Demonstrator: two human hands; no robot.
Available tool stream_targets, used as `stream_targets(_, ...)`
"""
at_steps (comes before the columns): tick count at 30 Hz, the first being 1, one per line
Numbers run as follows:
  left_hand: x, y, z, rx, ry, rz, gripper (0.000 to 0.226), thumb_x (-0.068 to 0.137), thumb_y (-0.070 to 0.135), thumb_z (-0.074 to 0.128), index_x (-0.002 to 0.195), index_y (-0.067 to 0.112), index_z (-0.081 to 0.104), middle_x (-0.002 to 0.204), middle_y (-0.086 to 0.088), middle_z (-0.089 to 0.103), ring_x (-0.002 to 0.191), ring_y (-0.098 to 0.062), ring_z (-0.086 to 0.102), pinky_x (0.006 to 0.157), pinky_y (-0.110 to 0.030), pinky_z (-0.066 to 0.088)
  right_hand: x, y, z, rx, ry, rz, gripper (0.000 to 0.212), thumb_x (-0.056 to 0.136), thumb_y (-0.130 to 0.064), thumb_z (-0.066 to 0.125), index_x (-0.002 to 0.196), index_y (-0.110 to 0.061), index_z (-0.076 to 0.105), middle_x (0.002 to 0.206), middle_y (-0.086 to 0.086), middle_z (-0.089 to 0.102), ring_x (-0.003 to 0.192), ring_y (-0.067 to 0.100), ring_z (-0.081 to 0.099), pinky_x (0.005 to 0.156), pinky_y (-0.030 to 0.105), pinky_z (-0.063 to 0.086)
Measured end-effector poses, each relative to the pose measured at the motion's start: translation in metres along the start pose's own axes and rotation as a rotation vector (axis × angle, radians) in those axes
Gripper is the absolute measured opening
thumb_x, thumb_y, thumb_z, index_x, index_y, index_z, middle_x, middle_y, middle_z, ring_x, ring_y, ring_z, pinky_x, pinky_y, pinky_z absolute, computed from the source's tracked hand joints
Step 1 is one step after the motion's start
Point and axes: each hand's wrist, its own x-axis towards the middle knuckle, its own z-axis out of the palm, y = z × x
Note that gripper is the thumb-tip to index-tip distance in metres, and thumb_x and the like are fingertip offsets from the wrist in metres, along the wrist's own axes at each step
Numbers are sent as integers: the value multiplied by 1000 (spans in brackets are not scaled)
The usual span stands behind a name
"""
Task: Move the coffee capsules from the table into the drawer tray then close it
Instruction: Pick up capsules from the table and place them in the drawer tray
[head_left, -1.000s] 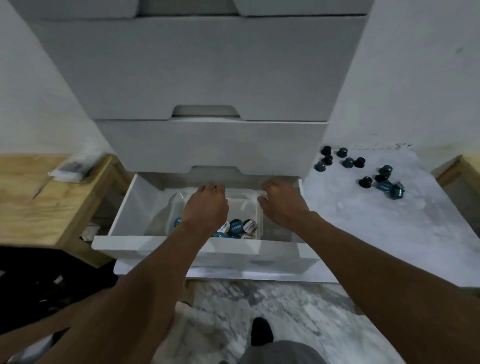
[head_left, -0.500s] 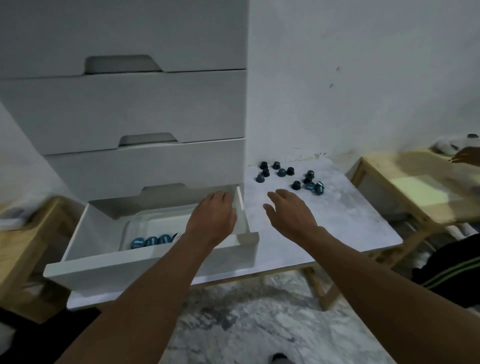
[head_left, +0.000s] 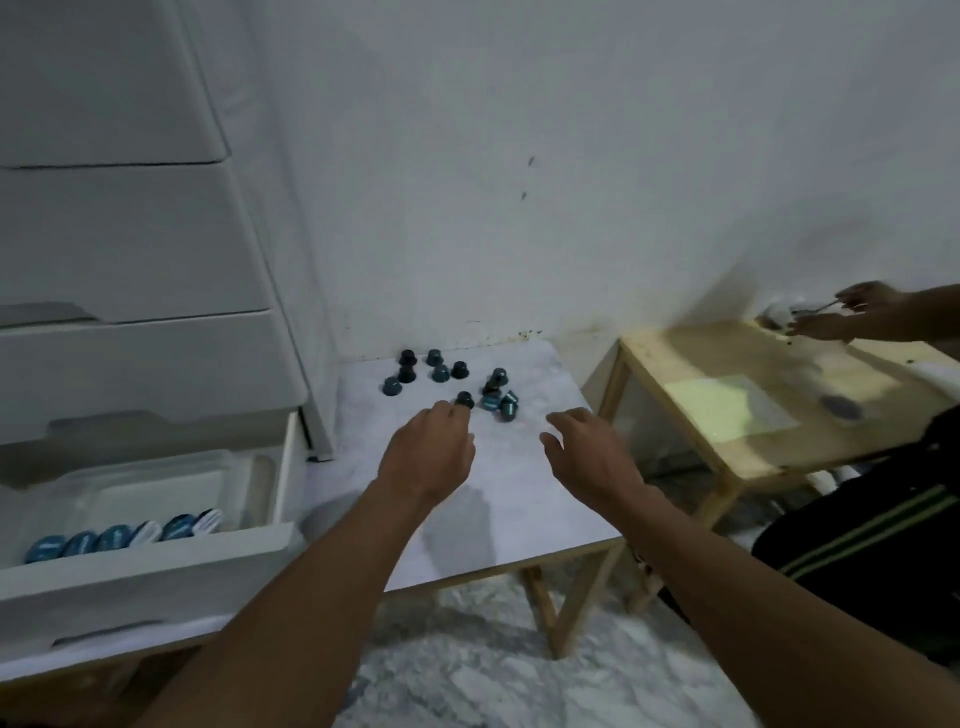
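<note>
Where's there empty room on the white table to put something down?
The near half of the table, between the left hand, the right hand and its front edge, is bare. So is the strip right of the capsules, along the wall. The back middle is crowded with capsules.

Both hands left the drawer (head_left: 156, 566) and reached toward the table's capsules (head_left: 457, 384).

White marble-look table (head_left: 519, 509), wooden legs. Roughly a dozen dark blue coffee capsules (head_left: 440, 372) clustered near its far edge by the wall, a few at right tipped on their sides. White drawer unit (head_left: 130, 249) stands on the left end.
</note>
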Motion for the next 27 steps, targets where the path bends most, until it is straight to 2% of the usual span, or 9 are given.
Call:
stream_targets(8,46,64,37,-20,-74,-96,27,98,28,42,117,11,51,116,-8,55,101,-27,57,76,-33,46,34,82,-15,12,-77,-29,34,99,-26,43,125,-9,58,124,13,60,108,30,59,90,38,47)
stream_targets(11,69,64,46,-12,-86,-135,24,97,26,43,113,10,52,113,-8,56,98,-27,58,72,-32,44,58,95,-8,27,-96,-43,35,99,-27,42,127,-11,56,125,12,60,107,30,59,89,37,47)
stream_targets(15,103,55,69,-38,-97,-204,29,97,25,45,122,12,51,117,-6,56,102,-27,59,78,-34,48,93,106,10,27,-149,-80,35,99,-27,43,128,-12,56,125,11,60,107,30,60,89,38,49)
stream_targets(19,143,44,99,-70,-141,-270,26,96,23,45,119,12,51,115,-7,56,100,-27,59,77,-34,47,139,116,31,28,-214,-95,35,98,-26,44,130,-14,55,128,11,58,111,29,58,93,38,48)
stream_targets(24,180,34,133,-145,-207,-364,27,94,26,49,118,12,51,117,-8,54,103,-27,59,80,-34,49,193,125,58,41,-364,-132,33,97,-26,46,128,-20,56,129,7,57,113,26,57,96,37,46)
stream_targets(27,194,29,151,-192,-226,-420,30,93,27,53,119,13,50,119,-8,54,104,-27,60,81,-35,50,219,126,75,74,-418,-148,32,96,-22,48,125,-23,58,126,4,58,110,25,58,93,33,45)
